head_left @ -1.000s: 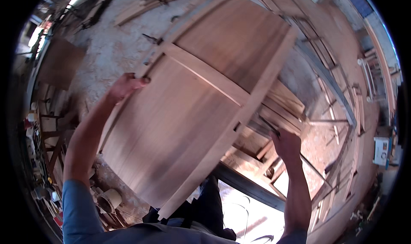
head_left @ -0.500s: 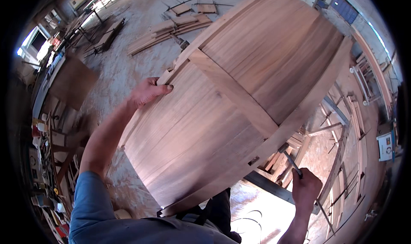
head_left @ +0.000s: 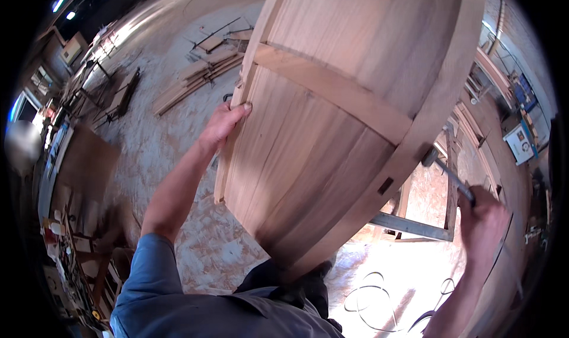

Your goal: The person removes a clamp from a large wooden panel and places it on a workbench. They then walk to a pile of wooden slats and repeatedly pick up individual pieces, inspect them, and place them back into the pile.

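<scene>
L hand (head_left: 225,122): fingers gripping left edge of big brown rectangular two-panel wooden door (head_left: 308,151), which sits btwn L & R fingers. R hand (head_left: 483,212): fingers closed rd grey metal bar (head_left: 454,179) w/ dark blocky end (head_left: 430,156), up-left of them, nr door's right edge; can't tell if touching.

– What's at upper left?
– Long pale-brown wooden boards (head_left: 192,82), piled on the stained grey floor (head_left: 160,137).
– And near the right edge?
– A white rectangular box (head_left: 520,143). Far left, a flat brown rectangular sheet (head_left: 89,160).
</scene>
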`<move>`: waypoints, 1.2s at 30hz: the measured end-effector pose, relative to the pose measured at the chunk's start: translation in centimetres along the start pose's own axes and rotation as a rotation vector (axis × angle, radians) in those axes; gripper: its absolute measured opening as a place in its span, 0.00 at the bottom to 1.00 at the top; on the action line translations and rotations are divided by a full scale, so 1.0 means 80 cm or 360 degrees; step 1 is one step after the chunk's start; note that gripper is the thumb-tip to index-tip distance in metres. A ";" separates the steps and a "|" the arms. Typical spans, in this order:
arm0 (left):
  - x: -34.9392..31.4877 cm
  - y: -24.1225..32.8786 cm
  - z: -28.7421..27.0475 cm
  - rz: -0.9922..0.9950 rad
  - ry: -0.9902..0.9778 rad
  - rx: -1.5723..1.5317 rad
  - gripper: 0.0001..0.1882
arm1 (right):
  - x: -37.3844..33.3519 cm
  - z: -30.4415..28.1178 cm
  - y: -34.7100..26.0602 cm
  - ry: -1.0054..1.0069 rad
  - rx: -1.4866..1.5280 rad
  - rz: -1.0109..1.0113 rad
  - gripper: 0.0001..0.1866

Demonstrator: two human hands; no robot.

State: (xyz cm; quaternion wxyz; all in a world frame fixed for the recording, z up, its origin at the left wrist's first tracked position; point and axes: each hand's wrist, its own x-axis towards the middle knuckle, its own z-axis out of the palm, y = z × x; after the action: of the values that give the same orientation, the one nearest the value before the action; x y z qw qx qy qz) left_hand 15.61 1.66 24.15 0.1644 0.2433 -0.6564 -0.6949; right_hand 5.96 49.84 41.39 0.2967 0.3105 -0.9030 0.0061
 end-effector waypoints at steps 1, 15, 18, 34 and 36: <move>0.002 0.008 0.007 0.0021 -0.0031 -0.0002 0.24 | 0.003 -0.013 0.009 0.0003 -0.0038 -0.0013 0.10; -0.075 0.049 0.160 0.0078 0.0005 -0.0102 0.25 | -0.033 -0.146 0.155 0.0165 -0.0259 -0.0014 0.09; -0.071 0.013 0.144 0.0077 -0.0235 -0.0151 0.20 | -0.063 -0.135 0.170 0.0035 -0.0314 0.0198 0.11; -0.181 0.096 0.079 0.0141 0.0033 0.1643 0.32 | -0.354 0.131 0.073 -0.0424 0.0803 0.1053 0.12; -0.195 0.110 0.113 0.0186 -0.0141 0.1759 0.30 | -0.393 0.144 0.066 -0.0527 0.0890 0.1174 0.13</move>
State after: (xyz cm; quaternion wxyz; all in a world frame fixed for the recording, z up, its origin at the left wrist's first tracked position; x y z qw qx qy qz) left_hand 22.70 16.94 34.98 0.0228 0.2270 -0.9419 -0.2465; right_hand 16.68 69.35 15.86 0.0326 0.0345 -0.9516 0.3037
